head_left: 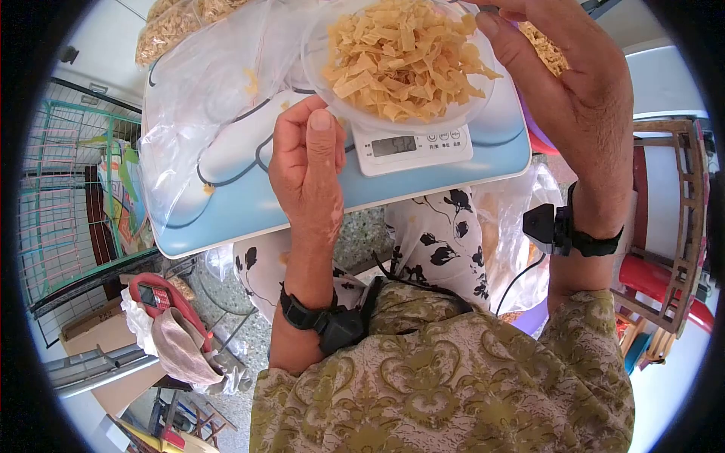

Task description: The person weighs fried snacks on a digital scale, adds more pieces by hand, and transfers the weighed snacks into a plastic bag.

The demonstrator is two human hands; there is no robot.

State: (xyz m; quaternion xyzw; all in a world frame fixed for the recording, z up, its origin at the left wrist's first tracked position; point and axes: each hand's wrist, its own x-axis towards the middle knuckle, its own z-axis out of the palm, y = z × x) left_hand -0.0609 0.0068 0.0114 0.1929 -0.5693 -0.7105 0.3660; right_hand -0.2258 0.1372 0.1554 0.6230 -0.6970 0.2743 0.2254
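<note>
A clear plastic bowl [311, 64] heaped with pale yellow dried flakes [408, 64] sits on a white digital kitchen scale [453, 155]. The scale's display is lit, but its digits are hard to read. My left hand [308, 162] is beside the bowl and the scale's left edge, its fingers curled in and the thumb over them; no object shows in it. At the bowl's upper right rim is my right hand [578, 90], thumb and fingers pinched together over the flakes. What lies between those fingertips is hidden.
The blue-and-white table [242, 215] carries a clear plastic bag [181, 151] on its left, with a few stray flakes. A filled bag [170, 34] lies at the back left. More flakes [544, 45] show behind my right hand. A wire cage [68, 181] stands left.
</note>
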